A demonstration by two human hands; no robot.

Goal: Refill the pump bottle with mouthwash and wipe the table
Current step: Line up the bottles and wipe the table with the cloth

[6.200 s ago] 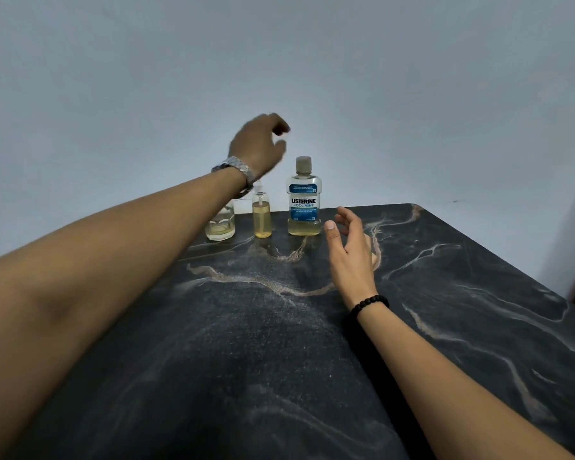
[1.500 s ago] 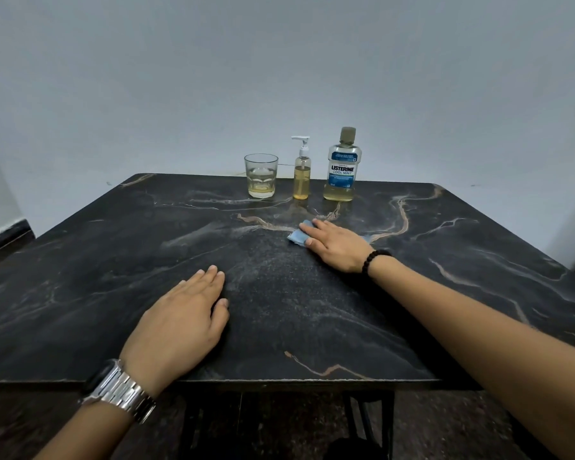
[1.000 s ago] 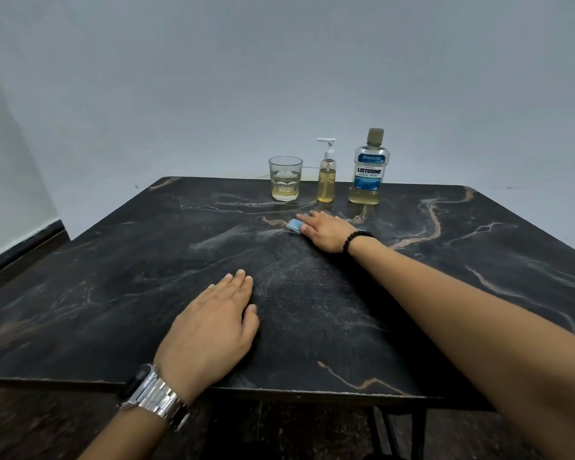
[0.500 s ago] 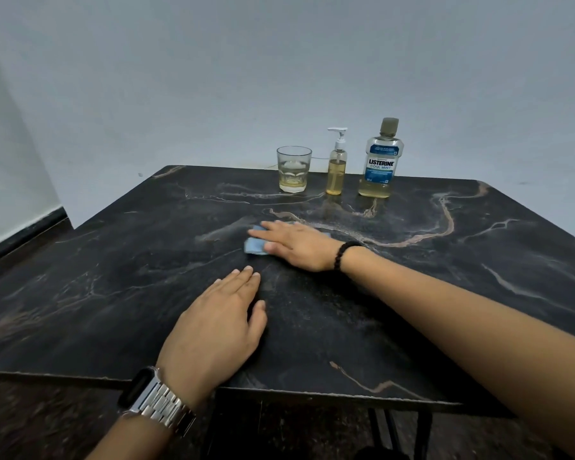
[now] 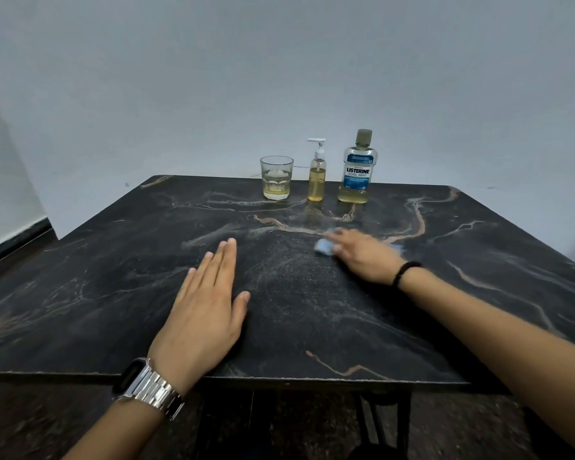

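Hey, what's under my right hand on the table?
A light blue cloth pokes out past the fingertips of the right hand, flat on the table. The hand covers the rest.

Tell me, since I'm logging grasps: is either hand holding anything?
Right hand presses flat on a small light-blue cloth, nothing gripped; left hand rests empty on the table.

Table [image 5: 113, 277] fills lower frame. Along its far edge, centre-right: glass [image 5: 276, 177] left, pump bottle [image 5: 317, 174] middle, mouthwash bottle [image 5: 357, 171] right, standing apart. Right hand [image 5: 362, 257] centre-right on cloth [image 5: 322, 248], apparently flat (blurred). Left hand [image 5: 203, 310] lower centre, flat on tabletop.
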